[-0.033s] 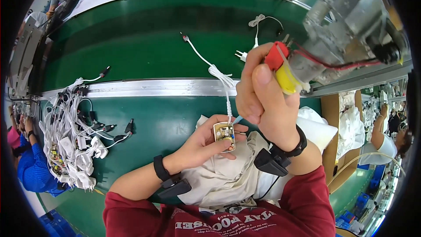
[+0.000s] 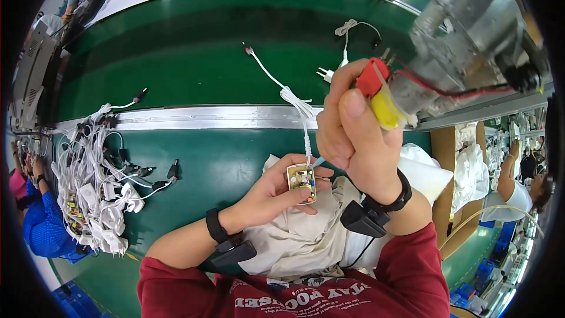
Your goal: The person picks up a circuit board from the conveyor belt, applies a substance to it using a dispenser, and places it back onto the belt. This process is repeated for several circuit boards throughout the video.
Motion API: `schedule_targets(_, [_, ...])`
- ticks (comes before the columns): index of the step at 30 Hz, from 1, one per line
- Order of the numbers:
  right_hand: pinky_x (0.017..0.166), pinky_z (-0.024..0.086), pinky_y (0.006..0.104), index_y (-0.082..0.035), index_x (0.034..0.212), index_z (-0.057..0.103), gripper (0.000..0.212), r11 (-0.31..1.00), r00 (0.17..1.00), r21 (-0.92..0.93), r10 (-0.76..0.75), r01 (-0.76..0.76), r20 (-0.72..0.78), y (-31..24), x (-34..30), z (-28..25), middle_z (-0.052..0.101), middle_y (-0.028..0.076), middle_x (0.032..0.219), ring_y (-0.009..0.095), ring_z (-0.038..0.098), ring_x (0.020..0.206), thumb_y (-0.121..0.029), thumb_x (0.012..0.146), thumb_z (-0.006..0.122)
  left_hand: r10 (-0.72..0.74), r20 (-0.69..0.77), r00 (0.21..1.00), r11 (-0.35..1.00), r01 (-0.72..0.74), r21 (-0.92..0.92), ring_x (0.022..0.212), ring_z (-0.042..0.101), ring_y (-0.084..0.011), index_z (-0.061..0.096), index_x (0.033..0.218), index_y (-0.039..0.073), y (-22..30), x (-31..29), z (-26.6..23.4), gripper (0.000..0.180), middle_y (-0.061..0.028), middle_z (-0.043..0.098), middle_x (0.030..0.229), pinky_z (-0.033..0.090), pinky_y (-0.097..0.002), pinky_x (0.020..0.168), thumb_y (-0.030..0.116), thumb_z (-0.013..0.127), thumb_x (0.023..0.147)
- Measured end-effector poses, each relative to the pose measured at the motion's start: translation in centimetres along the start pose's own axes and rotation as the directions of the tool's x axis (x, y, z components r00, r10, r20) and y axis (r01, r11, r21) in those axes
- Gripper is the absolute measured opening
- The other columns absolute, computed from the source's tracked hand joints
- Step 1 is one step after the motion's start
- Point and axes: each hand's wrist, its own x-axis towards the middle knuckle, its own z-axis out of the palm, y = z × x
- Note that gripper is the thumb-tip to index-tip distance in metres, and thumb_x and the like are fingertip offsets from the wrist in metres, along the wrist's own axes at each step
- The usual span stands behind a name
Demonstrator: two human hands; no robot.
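Observation:
My left hand (image 2: pixel 272 191) grips a white power adapter half-shell (image 2: pixel 302 184) with its circuit board exposed, thumb over the lower part of the board. A white cord (image 2: pixel 296 101) runs from the adapter's top across the metal rail to a dark plug on the green surface. Above and to the right, my right hand (image 2: pixel 359 123) is closed around the red and yellow end of a hanging device (image 2: pixel 376 85). That device has a grey, plastic-wrapped body with red and black wires; its exact kind is unclear. A blue strip shows just beside the left fingertips.
A heap of white corded adapters (image 2: pixel 97 188) lies at left on the green table (image 2: pixel 194 212). Past the metal rail (image 2: pixel 223 117) is a green belt (image 2: pixel 176 53) with another white plug (image 2: pixel 326 74). A cardboard box (image 2: pixel 444 159) stands right. Other people sit around the edges.

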Motion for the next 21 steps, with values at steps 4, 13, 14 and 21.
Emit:
schedule_targets(4, [0.036, 0.025, 0.0215, -0.007, 0.092, 0.039, 0.033, 1.0, 0.998, -0.026, -0.016, 0.018, 0.068, 0.5, -0.3, -0.1, 0.036, -0.002, 0.05, 0.005, 0.03, 0.038, -0.036, 0.092, 0.054, 0.028, 0.051, 0.998, 0.999, -0.026, -0.037, 0.119, 0.049, -0.0227, 0.028, 0.133, 0.01, -0.2, -0.3, -0.2, 0.045, -0.0149, 0.043, 0.134, 0.054, -0.036, 0.083, 0.004, 0.047, 0.093])
schedule_targets(13, [0.036, 0.024, 0.0217, -0.007, 0.092, 0.037, 0.034, 1.0, 0.998, -0.027, 0.01, -0.009, 0.061, 0.4, -0.2, -0.1, 0.035, -0.002, 0.049, 0.005, 0.029, 0.037, -0.037, 0.092, 0.053, 0.043, 0.093, 0.995, 0.997, -0.037, -0.069, 0.12, 0.048, -0.0231, 0.028, 0.133, 0.009, -0.3, -0.3, -0.4, 0.046, -0.0162, 0.043, 0.134, 0.054, -0.0365, 0.084, 0.003, 0.047, 0.092])
schedule_targets(14, [0.042, 0.027, 0.0211, -0.006, 0.091, 0.04, 0.028, 1.0, 0.999, 0.012, 0.025, -0.025, 0.029, 0.2, -0.2, 0.0, 0.04, -0.001, 0.059, 0.004, 0.033, 0.046, -0.029, 0.091, 0.055, 0.043, 0.094, 0.995, 0.997, -0.036, -0.073, 0.12, 0.048, -0.0231, 0.028, 0.133, 0.009, -0.3, -0.3, -0.4, 0.046, -0.0163, 0.043, 0.133, 0.054, -0.0366, 0.085, 0.003, 0.047, 0.092])
schedule_targets(21, [0.035, 0.023, 0.0223, -0.008, 0.092, 0.035, 0.037, 0.996, 0.996, -0.026, 0.085, -0.085, 0.012, -0.9, -0.4, 1.0, 0.035, -0.002, 0.049, 0.005, 0.028, 0.038, -0.041, 0.091, 0.052, 0.04, -0.046, 0.998, 0.977, -0.049, -0.206, 0.121, 0.047, -0.0231, 0.032, 0.132, 0.008, 0.3, -0.2, -0.7, 0.042, -0.0149, 0.044, 0.131, 0.053, -0.038, 0.086, 0.004, 0.045, 0.093])
